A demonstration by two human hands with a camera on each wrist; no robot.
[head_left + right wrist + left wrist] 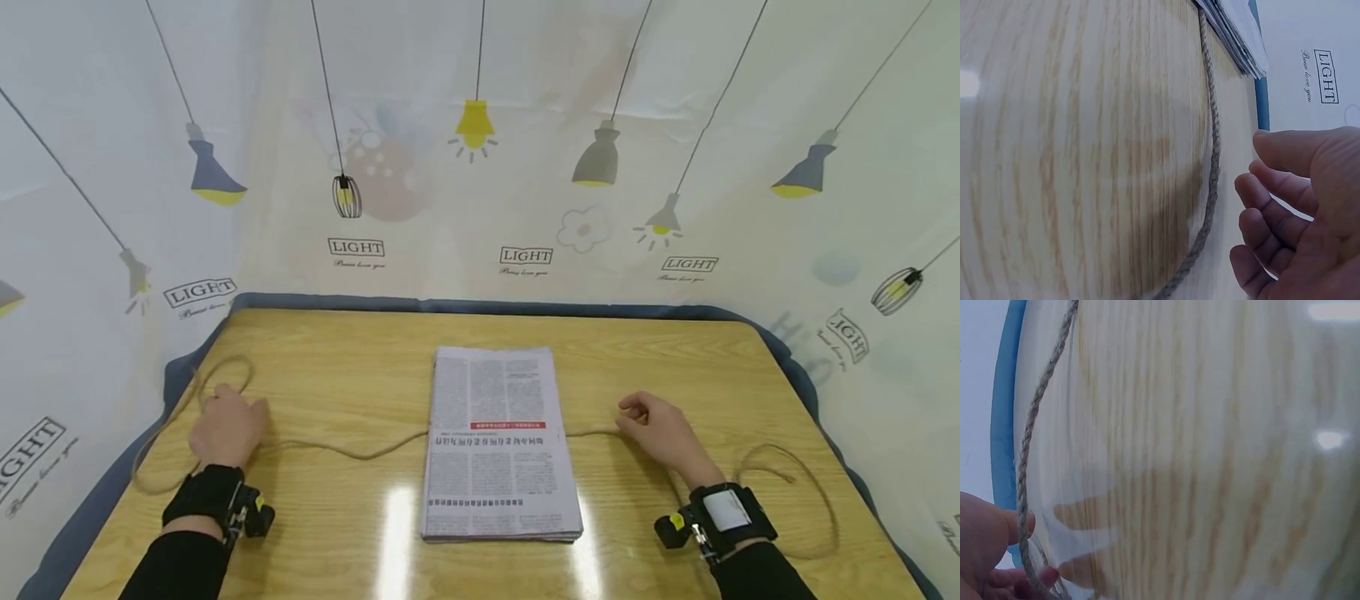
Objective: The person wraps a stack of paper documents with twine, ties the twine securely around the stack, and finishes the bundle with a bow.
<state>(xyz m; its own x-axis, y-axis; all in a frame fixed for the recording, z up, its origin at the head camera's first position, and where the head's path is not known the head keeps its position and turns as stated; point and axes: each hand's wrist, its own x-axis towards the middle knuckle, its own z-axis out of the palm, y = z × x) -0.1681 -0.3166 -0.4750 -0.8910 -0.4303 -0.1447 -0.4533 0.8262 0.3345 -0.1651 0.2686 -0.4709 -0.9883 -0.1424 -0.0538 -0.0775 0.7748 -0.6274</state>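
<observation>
A tan rope (367, 456) runs across the table, and its middle passes under a stack of folded newspapers (495, 467). My left hand (227, 425) is over the rope at the left. In the left wrist view, the rope (1029, 437) crosses in front of the thumb and runs down beside the fingertips (1050, 575); whether they pinch it cannot be told. My right hand (663, 429) hovers beside the rope right of the stack. Its fingers (1260, 228) are loosely bent and hold nothing. The right wrist view shows the rope (1213, 156) apart from them.
The wooden table (337, 358) has a dark blue border. Rope curls lie at the far left and near the right forearm (832, 508). A white curtain printed with lamps (450, 275) closes off the back and sides. Each wrist wears a black strap with a small camera.
</observation>
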